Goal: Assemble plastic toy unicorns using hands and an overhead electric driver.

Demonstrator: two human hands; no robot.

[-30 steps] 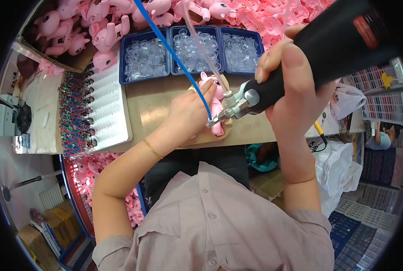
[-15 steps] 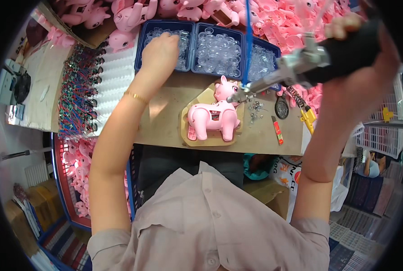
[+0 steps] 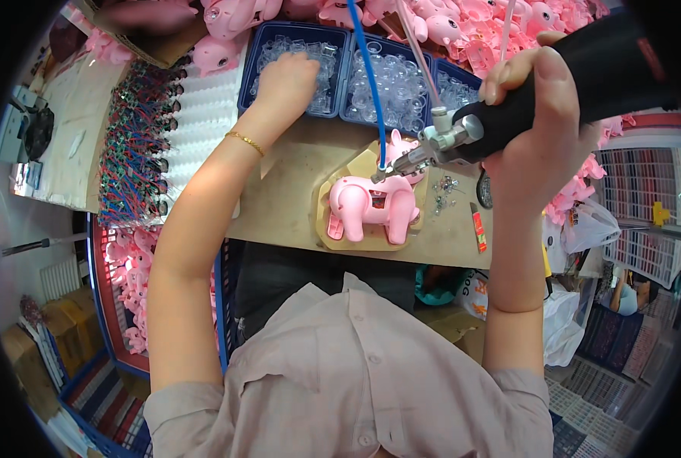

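My left hand (image 3: 288,80) reaches down into a blue bin of small clear plastic pieces (image 3: 321,57). Its fingers bend among them, with the tips hidden, so any hold is not visible. Wrapped around a black power screwdriver (image 3: 501,114), my right hand (image 3: 547,145) holds the tool slanted, its metal nose pointing down-left. That nose, with a blue tube beside it, is over the back of a pink toy pony (image 3: 371,204); whether they touch I cannot tell. The pony stands in a tan fixture (image 3: 325,238), with an opening in its side and its head partly covered by the tool.
Beside the fixture lie loose screws (image 3: 446,195) and a red-and-green cutter (image 3: 479,229). More clear parts fill a second blue bin (image 3: 390,88). Bundles of wires (image 3: 138,145) lie left. Pink toy parts (image 3: 478,30) heap at the back; a crate (image 3: 119,336) stands lower left.
My right hand has brought the screwdriver leftward and lower, its nose passing from the pony's neck to its back. My left hand stays in the bin. The whole view has shifted slightly.
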